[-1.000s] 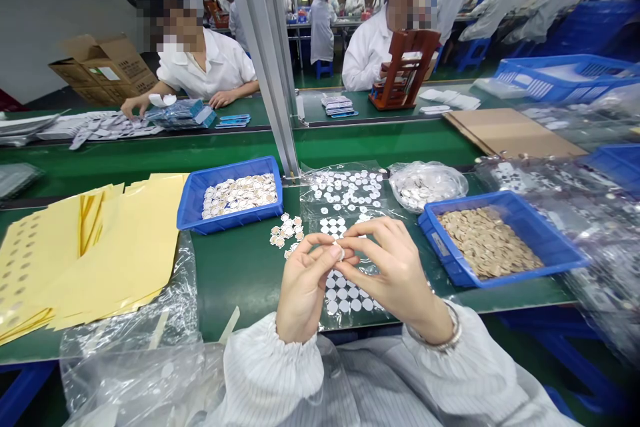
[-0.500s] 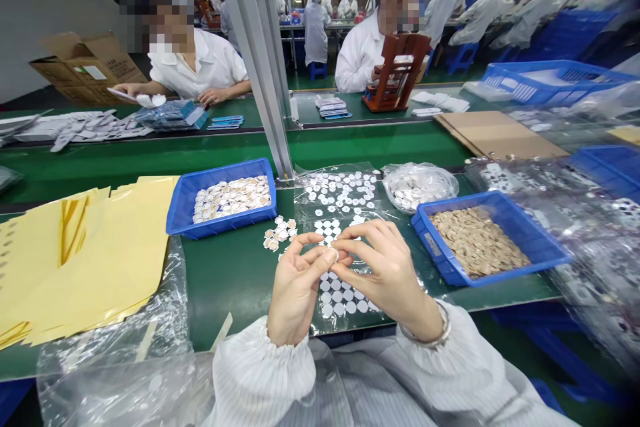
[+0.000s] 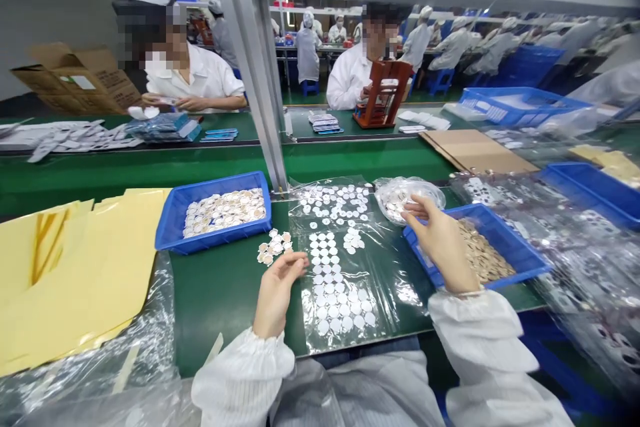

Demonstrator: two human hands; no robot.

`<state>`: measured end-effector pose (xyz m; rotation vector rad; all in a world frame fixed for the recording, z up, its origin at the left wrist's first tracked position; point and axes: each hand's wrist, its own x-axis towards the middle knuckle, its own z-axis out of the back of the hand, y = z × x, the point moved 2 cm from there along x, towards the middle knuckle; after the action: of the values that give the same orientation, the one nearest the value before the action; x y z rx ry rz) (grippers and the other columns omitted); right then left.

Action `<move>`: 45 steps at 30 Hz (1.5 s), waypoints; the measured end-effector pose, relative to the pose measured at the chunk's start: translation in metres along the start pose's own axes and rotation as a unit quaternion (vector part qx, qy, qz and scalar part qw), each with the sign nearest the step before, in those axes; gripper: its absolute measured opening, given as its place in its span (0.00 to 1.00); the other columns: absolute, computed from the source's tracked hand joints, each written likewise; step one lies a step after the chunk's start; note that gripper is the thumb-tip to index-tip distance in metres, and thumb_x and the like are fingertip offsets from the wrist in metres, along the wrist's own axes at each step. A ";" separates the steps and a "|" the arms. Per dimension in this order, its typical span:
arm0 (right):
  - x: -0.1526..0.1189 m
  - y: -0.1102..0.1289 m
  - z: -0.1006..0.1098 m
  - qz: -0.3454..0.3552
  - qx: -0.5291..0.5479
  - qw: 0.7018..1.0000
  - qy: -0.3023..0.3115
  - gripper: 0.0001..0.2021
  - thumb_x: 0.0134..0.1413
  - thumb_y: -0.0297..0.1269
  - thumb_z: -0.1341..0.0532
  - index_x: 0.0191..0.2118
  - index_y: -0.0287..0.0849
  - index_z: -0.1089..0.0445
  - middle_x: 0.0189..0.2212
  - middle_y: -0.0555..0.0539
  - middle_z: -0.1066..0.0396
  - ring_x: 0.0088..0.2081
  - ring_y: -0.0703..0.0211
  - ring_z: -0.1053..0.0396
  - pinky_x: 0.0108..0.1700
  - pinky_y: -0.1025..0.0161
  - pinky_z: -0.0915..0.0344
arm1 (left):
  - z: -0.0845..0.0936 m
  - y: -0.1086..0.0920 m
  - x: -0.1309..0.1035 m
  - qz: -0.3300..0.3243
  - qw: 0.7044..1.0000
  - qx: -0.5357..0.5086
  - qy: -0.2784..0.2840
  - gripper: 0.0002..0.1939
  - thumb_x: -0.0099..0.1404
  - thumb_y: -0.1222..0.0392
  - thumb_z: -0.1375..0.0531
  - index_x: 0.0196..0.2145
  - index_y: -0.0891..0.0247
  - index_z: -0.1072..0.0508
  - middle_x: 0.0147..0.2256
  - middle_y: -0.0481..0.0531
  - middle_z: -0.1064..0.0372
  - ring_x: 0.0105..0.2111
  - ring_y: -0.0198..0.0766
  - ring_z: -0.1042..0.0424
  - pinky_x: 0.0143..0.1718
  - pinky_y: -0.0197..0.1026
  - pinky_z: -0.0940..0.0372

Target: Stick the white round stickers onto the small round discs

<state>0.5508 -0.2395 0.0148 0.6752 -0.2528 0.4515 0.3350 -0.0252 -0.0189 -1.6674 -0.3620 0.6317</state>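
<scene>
My left hand (image 3: 280, 287) hovers at the left edge of a clear plastic sheet (image 3: 395, 280) with rows of white round discs (image 3: 327, 278). Its thumb and fingers are drawn together; whatever may be between them does not show. Beside it lies a small pile of white-rimmed discs (image 3: 274, 247), some showing tan faces. My right hand (image 3: 443, 240) is over the near-left side of a blue bin (image 3: 525, 260) of tan, wood-like discs (image 3: 487, 257). Its thumb and fingers are apart, in front of a clear bag (image 3: 433, 193) of whitish pieces, with nothing visible in them.
Another blue bin (image 3: 165, 230) of white-rimmed discs stands left of the sheet. Yellow sheets (image 3: 100, 280) cover the left side; plastic-wrapped printed pieces (image 3: 575, 247) fill the right. A metal post (image 3: 255, 73) rises ahead. Two co-workers sit across the bench, one behind a brown stand (image 3: 383, 93).
My hands, which were together on a small round piece over the sheet, have parted. The left moved left, the right moved right to the bin. The camera view has shifted.
</scene>
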 end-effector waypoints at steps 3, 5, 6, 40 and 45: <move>-0.014 0.003 -0.005 0.004 0.089 0.996 0.020 0.17 0.56 0.43 0.42 0.49 0.40 0.31 0.40 0.41 0.23 0.41 0.49 0.25 0.46 0.53 0.31 | 0.032 0.018 0.017 -0.053 0.986 0.088 -0.131 0.10 0.56 0.54 0.38 0.34 0.61 0.24 0.38 0.55 0.25 0.39 0.43 0.28 0.42 0.45 0.35; -0.025 0.008 -0.012 -0.002 0.125 0.990 0.058 0.16 0.55 0.45 0.41 0.46 0.42 0.29 0.39 0.42 0.22 0.40 0.50 0.25 0.46 0.53 0.31 | 0.050 0.027 0.023 -0.071 0.971 0.144 -0.177 0.07 0.56 0.56 0.39 0.31 0.60 0.25 0.35 0.53 0.27 0.36 0.43 0.30 0.41 0.46 0.36; -0.030 0.011 -0.015 -0.003 0.134 0.988 0.081 0.16 0.55 0.46 0.41 0.45 0.43 0.28 0.38 0.43 0.22 0.40 0.50 0.25 0.46 0.53 0.30 | 0.056 0.031 0.024 -0.077 0.963 0.174 -0.189 0.06 0.56 0.58 0.39 0.30 0.60 0.24 0.33 0.53 0.28 0.35 0.43 0.31 0.41 0.46 0.37; -0.079 0.105 -0.062 -0.037 0.490 0.838 0.238 0.08 0.54 0.41 0.36 0.36 0.43 0.25 0.32 0.48 0.24 0.32 0.61 0.28 0.36 0.64 0.31 | -0.017 -0.004 -0.004 0.007 0.992 -0.115 0.049 0.17 0.58 0.48 0.37 0.42 0.59 0.21 0.47 0.57 0.25 0.48 0.48 0.30 0.51 0.46 0.37; -0.086 0.108 -0.069 -0.118 0.604 0.758 0.214 0.13 0.48 0.43 0.32 0.33 0.42 0.31 0.27 0.53 0.28 0.28 0.66 0.29 0.34 0.68 0.31 | -0.027 0.000 -0.005 0.004 0.984 -0.161 0.079 0.20 0.59 0.48 0.38 0.46 0.61 0.22 0.48 0.61 0.25 0.52 0.52 0.31 0.57 0.52 0.41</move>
<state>0.4290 -0.1472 -0.0103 1.8175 0.6481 0.4823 0.3474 -0.0495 -0.0155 -2.0150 -0.3562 0.4601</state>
